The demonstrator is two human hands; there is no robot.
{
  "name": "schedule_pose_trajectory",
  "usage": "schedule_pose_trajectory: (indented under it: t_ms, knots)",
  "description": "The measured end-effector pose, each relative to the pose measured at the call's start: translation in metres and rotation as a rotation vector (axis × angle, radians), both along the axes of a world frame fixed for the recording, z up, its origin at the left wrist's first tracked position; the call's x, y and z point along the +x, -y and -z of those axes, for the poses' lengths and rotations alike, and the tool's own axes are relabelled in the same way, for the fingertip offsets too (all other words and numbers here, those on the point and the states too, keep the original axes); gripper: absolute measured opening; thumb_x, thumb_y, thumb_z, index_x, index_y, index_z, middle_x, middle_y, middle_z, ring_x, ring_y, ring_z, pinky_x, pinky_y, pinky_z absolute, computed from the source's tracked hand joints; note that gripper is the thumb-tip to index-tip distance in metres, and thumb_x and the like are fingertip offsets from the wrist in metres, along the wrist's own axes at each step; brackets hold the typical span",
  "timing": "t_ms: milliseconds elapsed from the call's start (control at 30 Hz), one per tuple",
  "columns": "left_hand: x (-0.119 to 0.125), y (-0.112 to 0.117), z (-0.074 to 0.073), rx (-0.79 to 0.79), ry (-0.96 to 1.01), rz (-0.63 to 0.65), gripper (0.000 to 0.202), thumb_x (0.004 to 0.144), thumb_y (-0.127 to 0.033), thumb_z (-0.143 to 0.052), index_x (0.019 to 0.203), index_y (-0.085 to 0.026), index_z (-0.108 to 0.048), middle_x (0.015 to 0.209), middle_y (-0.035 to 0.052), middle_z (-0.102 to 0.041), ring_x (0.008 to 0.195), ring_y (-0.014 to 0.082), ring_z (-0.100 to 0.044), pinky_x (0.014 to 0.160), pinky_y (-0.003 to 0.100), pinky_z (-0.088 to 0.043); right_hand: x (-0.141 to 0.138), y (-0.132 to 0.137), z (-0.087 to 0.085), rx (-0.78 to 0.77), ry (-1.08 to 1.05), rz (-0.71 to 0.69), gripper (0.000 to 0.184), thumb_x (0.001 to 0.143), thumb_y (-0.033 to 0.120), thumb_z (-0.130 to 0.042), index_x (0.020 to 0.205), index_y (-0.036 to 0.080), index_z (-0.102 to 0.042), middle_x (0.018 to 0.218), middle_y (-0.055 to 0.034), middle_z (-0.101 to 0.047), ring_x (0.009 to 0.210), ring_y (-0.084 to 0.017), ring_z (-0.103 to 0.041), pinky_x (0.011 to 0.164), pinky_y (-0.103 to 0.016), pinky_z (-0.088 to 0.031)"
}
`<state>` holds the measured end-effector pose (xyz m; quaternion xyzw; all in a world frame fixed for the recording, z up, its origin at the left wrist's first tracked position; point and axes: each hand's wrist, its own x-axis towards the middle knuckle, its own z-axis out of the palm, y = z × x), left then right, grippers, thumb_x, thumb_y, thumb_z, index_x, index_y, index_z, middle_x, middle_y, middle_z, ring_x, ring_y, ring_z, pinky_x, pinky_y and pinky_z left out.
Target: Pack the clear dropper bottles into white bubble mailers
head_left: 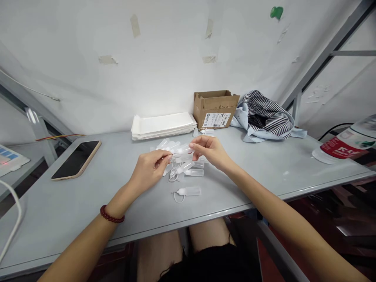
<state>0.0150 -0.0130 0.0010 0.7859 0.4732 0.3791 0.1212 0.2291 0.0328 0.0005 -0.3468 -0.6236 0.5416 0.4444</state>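
Note:
Between my two hands is a small clear needle-tip dropper bottle [183, 150], lying nearly level above a heap of similar ones. My right hand [210, 150] pinches it near its base. At the tip end, the thumb and forefinger of my left hand [152, 164] are pressed together; the small part between them is mostly hidden, seemingly the cap or its strap. Below my hands spreads the heap of dropper bottles [195, 172], some with looped cap straps. One single dropper bottle [190, 191] lies apart, closer to the table's front edge.
A stack of white trays [164, 125] and an open cardboard box [216, 107] stand against the wall. Striped cloth [266, 113] lies to their right. A phone [78, 158] rests at left, and a large labelled plastic bottle [346, 145] leans in at far right.

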Motion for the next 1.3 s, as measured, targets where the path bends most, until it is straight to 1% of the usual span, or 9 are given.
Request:
schedule_pose_trajectory:
  t_ms: [100, 267, 433, 533, 633, 800, 1000, 1167, 1300]
  knots:
    - [-0.001, -0.001, 0.003, 0.054, -0.032, 0.001, 0.019, 0.087, -0.022, -0.050, 0.082, -0.016, -0.066, 0.066, 0.0006, -0.066, 0.053, 0.0102, -0.051, 0.050, 0.022, -0.038, -0.002, 0.002, 0.000, 0.011, 0.029, 0.018, 0.032, 0.074, 0.044, -0.071, 0.081, 0.015, -0.060, 0.063, 0.0012, -0.065, 0.048, -0.010, -0.061, 0.049, -0.023, -0.048]
    - [-0.003, -0.003, 0.005, 0.078, -0.049, 0.001, 0.019, 0.086, -0.020, -0.049, 0.081, -0.015, -0.067, 0.066, 0.0008, -0.066, 0.052, 0.0101, -0.051, 0.049, 0.021, -0.037, -0.005, 0.004, 0.002, 0.008, 0.037, 0.012, 0.033, 0.074, 0.045, -0.070, 0.081, 0.014, -0.058, 0.066, -0.0005, -0.066, 0.046, -0.009, -0.060, 0.046, -0.021, -0.048]
    - [-0.001, -0.003, 0.010, 0.145, -0.093, 0.061, 0.018, 0.086, -0.018, -0.049, 0.082, -0.014, -0.067, 0.065, 0.0009, -0.065, 0.053, 0.0104, -0.051, 0.050, 0.022, -0.038, -0.009, 0.008, 0.003, -0.016, 0.017, -0.040, 0.037, 0.072, 0.048, -0.071, 0.080, 0.014, -0.058, 0.064, 0.0000, -0.065, 0.045, -0.010, -0.062, 0.047, -0.022, -0.050]
    - [0.000, -0.002, 0.012, 0.167, -0.106, 0.067, 0.019, 0.087, -0.018, -0.049, 0.081, -0.014, -0.067, 0.065, 0.0009, -0.065, 0.053, 0.0102, -0.050, 0.051, 0.022, -0.039, -0.010, 0.010, 0.000, -0.014, 0.011, -0.038, 0.038, 0.070, 0.049, -0.072, 0.079, 0.014, -0.059, 0.064, 0.0001, -0.065, 0.046, -0.011, -0.062, 0.046, -0.022, -0.050]
    - [0.001, -0.001, 0.008, 0.157, -0.075, 0.046, 0.018, 0.087, -0.020, -0.051, 0.083, -0.014, -0.068, 0.068, 0.0011, -0.067, 0.053, 0.0098, -0.051, 0.052, 0.022, -0.040, -0.006, 0.009, -0.005, 0.003, -0.005, -0.012, 0.036, 0.071, 0.047, -0.072, 0.079, 0.015, -0.059, 0.063, 0.0001, -0.066, 0.045, -0.011, -0.062, 0.045, -0.022, -0.050]
    - [0.001, 0.000, 0.002, 0.136, -0.031, 0.003, 0.019, 0.088, -0.022, -0.051, 0.083, -0.016, -0.068, 0.065, -0.0002, -0.066, 0.052, 0.0093, -0.050, 0.053, 0.022, -0.040, 0.002, 0.004, -0.009, 0.033, -0.023, 0.058, 0.035, 0.071, 0.046, -0.073, 0.077, 0.015, -0.059, 0.061, 0.0003, -0.066, 0.046, -0.012, -0.063, 0.046, -0.022, -0.049]
    - [0.001, -0.001, 0.005, 0.065, 0.045, 0.009, 0.018, 0.088, -0.025, -0.053, 0.087, -0.015, -0.069, 0.067, 0.0003, -0.067, 0.053, 0.0100, -0.053, 0.053, 0.023, -0.042, 0.001, 0.005, -0.009, 0.027, 0.005, 0.019, 0.034, 0.072, 0.045, -0.072, 0.079, 0.015, -0.059, 0.066, -0.0008, -0.067, 0.046, -0.011, -0.062, 0.044, -0.021, -0.046]
    - [-0.001, -0.001, 0.003, -0.027, 0.137, 0.005, 0.018, 0.087, -0.026, -0.055, 0.086, -0.015, -0.069, 0.070, 0.0008, -0.068, 0.054, 0.0107, -0.058, 0.052, 0.022, -0.046, 0.000, 0.005, -0.010, 0.024, -0.026, 0.050, 0.035, 0.069, 0.047, -0.074, 0.076, 0.015, -0.059, 0.060, 0.0019, -0.064, 0.046, -0.011, -0.062, 0.048, -0.023, -0.049]
    - [-0.001, 0.001, 0.001, -0.071, 0.163, -0.001, 0.018, 0.086, -0.028, -0.055, 0.085, -0.016, -0.069, 0.071, 0.0008, -0.068, 0.053, 0.0105, -0.058, 0.051, 0.022, -0.047, 0.000, 0.004, -0.008, 0.022, -0.045, 0.028, 0.034, 0.071, 0.045, -0.073, 0.077, 0.015, -0.059, 0.061, 0.0017, -0.065, 0.047, -0.012, -0.062, 0.048, -0.024, -0.049]
